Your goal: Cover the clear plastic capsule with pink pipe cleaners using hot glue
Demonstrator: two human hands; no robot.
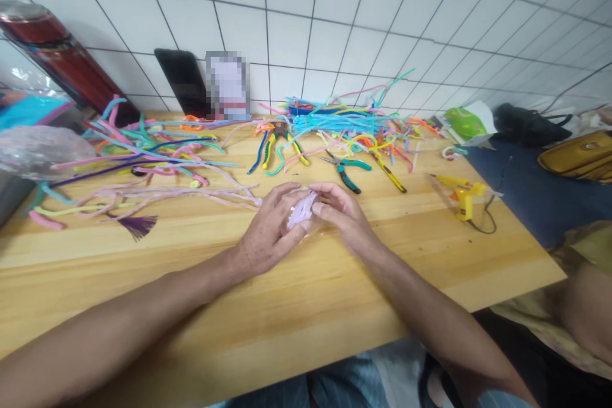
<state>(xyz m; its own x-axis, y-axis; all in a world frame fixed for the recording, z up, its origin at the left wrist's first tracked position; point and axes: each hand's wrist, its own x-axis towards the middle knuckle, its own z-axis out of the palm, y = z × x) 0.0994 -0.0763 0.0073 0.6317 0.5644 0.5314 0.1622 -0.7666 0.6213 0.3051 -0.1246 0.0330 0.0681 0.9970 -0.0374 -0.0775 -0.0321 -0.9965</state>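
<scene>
Between my two hands, above the wooden table (201,293), is a small pale purple item (302,208), partly covered by fingers. It looks wrapped in something clear and shiny. My left hand (273,227) holds it from the left, thumb along its lower edge. On the other side, my right hand (340,211) pinches its right edge between thumb and fingers. Pale purple pipe cleaners (210,191) lie just left of my left hand, with a dark purple tassel (138,225) further left.
Pliers (348,170), a yellow cutter (391,173) and bundled pipe cleaners (329,123) lie beyond my hands. A yellow glue gun (463,194) rests at right. A red flask (71,57) and dark phone (183,83) stand at back left. Another person's arm (586,299) shows at right.
</scene>
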